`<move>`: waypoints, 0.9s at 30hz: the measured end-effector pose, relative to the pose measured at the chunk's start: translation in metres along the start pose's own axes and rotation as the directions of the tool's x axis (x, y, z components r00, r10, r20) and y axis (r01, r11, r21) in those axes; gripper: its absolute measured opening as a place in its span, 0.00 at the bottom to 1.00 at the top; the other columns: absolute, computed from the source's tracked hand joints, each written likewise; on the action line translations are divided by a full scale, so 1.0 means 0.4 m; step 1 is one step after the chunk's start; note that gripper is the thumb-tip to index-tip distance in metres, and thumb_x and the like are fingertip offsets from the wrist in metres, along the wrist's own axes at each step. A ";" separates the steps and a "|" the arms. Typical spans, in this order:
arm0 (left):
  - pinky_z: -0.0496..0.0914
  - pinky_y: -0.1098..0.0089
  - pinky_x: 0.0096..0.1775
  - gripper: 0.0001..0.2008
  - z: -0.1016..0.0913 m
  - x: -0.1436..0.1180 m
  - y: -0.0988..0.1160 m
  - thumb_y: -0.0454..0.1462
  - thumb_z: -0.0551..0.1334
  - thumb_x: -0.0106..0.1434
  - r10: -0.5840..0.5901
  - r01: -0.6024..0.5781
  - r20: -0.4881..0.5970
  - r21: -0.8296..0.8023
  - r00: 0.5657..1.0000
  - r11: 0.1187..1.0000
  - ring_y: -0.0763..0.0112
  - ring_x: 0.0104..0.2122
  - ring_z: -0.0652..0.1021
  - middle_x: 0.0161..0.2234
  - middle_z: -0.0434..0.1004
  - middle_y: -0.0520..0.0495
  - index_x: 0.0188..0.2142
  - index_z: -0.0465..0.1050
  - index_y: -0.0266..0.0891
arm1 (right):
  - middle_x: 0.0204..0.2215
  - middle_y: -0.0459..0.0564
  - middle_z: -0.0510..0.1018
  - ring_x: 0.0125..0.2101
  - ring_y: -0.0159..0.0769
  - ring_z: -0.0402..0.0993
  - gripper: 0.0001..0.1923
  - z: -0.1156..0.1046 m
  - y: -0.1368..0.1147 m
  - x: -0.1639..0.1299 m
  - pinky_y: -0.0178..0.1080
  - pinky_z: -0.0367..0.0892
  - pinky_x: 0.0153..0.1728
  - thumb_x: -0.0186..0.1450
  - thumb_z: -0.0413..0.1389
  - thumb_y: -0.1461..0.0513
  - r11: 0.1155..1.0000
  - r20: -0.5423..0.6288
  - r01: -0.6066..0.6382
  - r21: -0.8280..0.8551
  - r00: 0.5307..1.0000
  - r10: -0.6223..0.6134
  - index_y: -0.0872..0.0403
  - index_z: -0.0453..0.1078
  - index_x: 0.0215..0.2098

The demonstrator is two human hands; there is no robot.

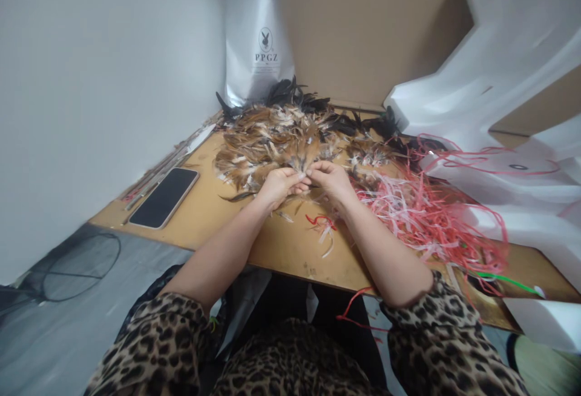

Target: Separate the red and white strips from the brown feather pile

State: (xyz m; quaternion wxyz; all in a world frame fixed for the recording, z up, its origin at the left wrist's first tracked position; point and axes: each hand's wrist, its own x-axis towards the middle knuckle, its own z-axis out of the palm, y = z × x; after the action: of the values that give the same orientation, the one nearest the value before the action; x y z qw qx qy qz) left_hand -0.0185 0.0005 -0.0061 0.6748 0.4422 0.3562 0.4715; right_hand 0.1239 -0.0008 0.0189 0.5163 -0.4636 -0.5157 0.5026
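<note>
Feather pile [276, 141]: brown and tan with white tips, black ones along the far edge. Spread loose and flat in a fan on the table, at its far side. Near edge of the pile sits right under both hands, which pinch a small tuft of feathers [303, 173] between their fingertips, just above the table surface.

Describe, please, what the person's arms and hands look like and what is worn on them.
Both forearms are bare. Leopard-print sleeves in brown, tan and black end near the elbows. The left hand and right hand are ungloved; no rings or watch show.
</note>
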 end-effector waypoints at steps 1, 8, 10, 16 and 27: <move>0.69 0.79 0.27 0.10 -0.001 0.000 0.000 0.37 0.65 0.53 0.002 -0.002 0.005 0.012 1.000 1.000 0.81 0.22 0.75 0.28 0.77 0.43 0.29 0.73 0.29 | 0.20 0.42 0.72 0.22 0.26 0.64 0.12 -0.003 -0.002 0.000 0.33 0.61 0.29 0.44 0.63 0.57 1.000 0.021 -0.010 -0.002 1.000 0.010 0.55 0.70 0.23; 0.68 0.77 0.26 0.11 0.005 -0.004 -0.001 0.38 0.65 0.52 0.030 -0.032 0.017 0.115 0.999 0.993 0.78 0.22 0.75 0.28 0.77 0.42 0.29 0.73 0.29 | 0.17 0.41 0.70 0.20 0.25 0.62 0.14 -0.012 0.004 0.004 0.32 0.59 0.26 0.44 0.64 0.54 0.999 0.044 0.024 -0.041 0.999 -0.022 0.55 0.68 0.20; 0.68 0.77 0.26 0.10 0.008 -0.004 -0.001 0.38 0.65 0.52 0.039 -0.040 0.007 0.136 0.999 0.990 0.78 0.21 0.75 0.26 0.77 0.43 0.28 0.74 0.29 | 0.17 0.41 0.70 0.20 0.25 0.61 0.14 -0.007 0.009 0.004 0.32 0.58 0.26 0.43 0.65 0.54 0.999 0.029 0.025 -0.027 0.999 -0.024 0.55 0.68 0.20; 0.67 0.77 0.26 0.10 0.003 -0.006 0.000 0.38 0.64 0.54 0.056 -0.062 0.038 0.194 0.998 0.979 0.79 0.19 0.73 0.21 0.75 0.46 0.26 0.74 0.30 | 0.16 0.40 0.69 0.19 0.25 0.61 0.16 -0.007 0.010 0.002 0.32 0.59 0.26 0.43 0.65 0.53 1.000 0.052 -0.004 0.023 0.999 0.002 0.55 0.67 0.19; 0.69 0.74 0.26 0.05 0.012 -0.005 0.000 0.33 0.62 0.54 0.101 -0.099 0.009 0.268 0.995 0.958 0.75 0.20 0.75 0.21 0.76 0.45 0.26 0.73 0.31 | 0.18 0.42 0.72 0.21 0.28 0.64 0.13 -0.011 0.019 0.003 0.34 0.62 0.28 0.45 0.64 0.54 0.987 0.116 0.129 -0.097 0.986 -0.118 0.55 0.72 0.21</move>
State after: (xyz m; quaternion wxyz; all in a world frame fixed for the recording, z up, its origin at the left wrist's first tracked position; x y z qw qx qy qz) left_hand -0.0149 -0.0025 -0.0046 0.5831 0.5457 0.3957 0.4534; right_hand 0.1279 0.0010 0.0111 0.4924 -0.4286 -0.5966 0.4668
